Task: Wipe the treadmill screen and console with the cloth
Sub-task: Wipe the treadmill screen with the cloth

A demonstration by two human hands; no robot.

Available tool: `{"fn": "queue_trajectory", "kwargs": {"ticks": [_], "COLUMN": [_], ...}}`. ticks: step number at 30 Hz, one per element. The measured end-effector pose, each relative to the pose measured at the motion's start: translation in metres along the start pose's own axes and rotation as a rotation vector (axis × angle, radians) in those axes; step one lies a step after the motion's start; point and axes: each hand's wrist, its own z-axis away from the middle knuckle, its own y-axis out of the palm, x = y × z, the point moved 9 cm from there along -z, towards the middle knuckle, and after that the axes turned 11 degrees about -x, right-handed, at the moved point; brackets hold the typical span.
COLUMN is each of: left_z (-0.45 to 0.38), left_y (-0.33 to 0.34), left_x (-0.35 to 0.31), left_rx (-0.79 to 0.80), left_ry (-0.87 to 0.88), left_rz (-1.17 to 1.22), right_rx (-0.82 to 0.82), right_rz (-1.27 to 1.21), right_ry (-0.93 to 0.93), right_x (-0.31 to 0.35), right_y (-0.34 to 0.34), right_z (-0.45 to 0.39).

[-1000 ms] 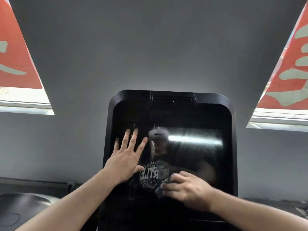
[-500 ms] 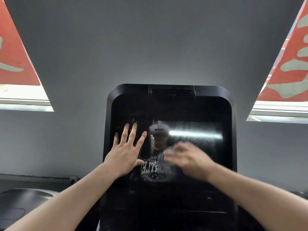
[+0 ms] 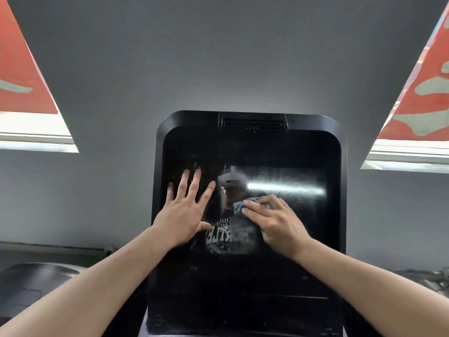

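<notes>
The black glossy treadmill screen [image 3: 291, 227] fills the middle of the view, set in a rounded black console [image 3: 252, 122] with a vent at its top. My left hand [image 3: 184, 212] lies flat on the left part of the glass, fingers spread and straight. My right hand [image 3: 274, 220] presses a small blue-grey cloth [image 3: 239, 206] against the centre of the screen, fingers curled over it; only the cloth's left end shows past my fingertips. Smears and a vertical streak mark the glass beside the cloth.
A grey wall [image 3: 218, 57] rises behind the console. Windows with red banners [image 3: 21, 76] [image 3: 422, 98] flank it on both sides. A dark rounded machine cover [image 3: 31, 283] sits at lower left, and grey metal parts [image 3: 435, 278] at lower right.
My right hand with the cloth has moved up the screen, from the lower centre to the middle. My left hand has stayed flat in the same place.
</notes>
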Motion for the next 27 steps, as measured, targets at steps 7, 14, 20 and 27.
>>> {"fn": "queue_trajectory", "kwargs": {"ticks": [7, 14, 20, 27], "left_z": [0.001, 0.001, 0.001, 0.001], "left_y": [-0.001, -0.002, -0.002, -0.001], "left_x": [0.0, 0.0, 0.0, 0.0], "left_rx": [0.017, 0.024, 0.022, 0.022], "left_ry": [0.001, -0.001, 0.003, -0.002], "left_rz": [-0.007, -0.014, -0.01, -0.016], "right_rx": [0.181, 0.023, 0.162, 0.157], "right_rz": [-0.072, -0.036, -0.064, -0.066], "right_ry": [-0.401, -0.073, -0.347, -0.343], "right_x": [0.072, 0.045, 0.061, 0.102], "right_y": [0.009, 0.014, 0.006, 0.021], "right_z": [0.057, 0.055, 0.06, 0.109]}}
